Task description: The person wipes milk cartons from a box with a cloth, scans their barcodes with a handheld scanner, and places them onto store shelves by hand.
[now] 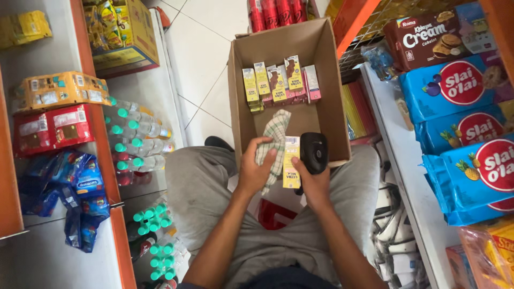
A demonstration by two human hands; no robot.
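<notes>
left hand (256, 170): fingers curled shut on a checked cloth (274, 143), pressing it against the carton's left side

right hand (315, 181): thumb and fingers pinch a small yellow drink carton (291, 162) upright; a black handheld scanner (314, 152) sits against the same hand, but I can't tell how firmly it's held

carton spot: over the near edge of the open cardboard box (321, 59), just above the person's lap (203, 176)

in the box: a row of matching little cartons (279, 81) standing along the middle, far wall side mostly bare

around: bottles with green caps (134, 140) on the floor by the left shelf, blue biscuit packs (466, 123) on the right shelf, white tiles beyond

risk imo: one hand juggling carton plus scanner looks dicey. A harder rub with the cloth could push the carton out of that pinch and drop it into the box, knocking the row over.
</notes>
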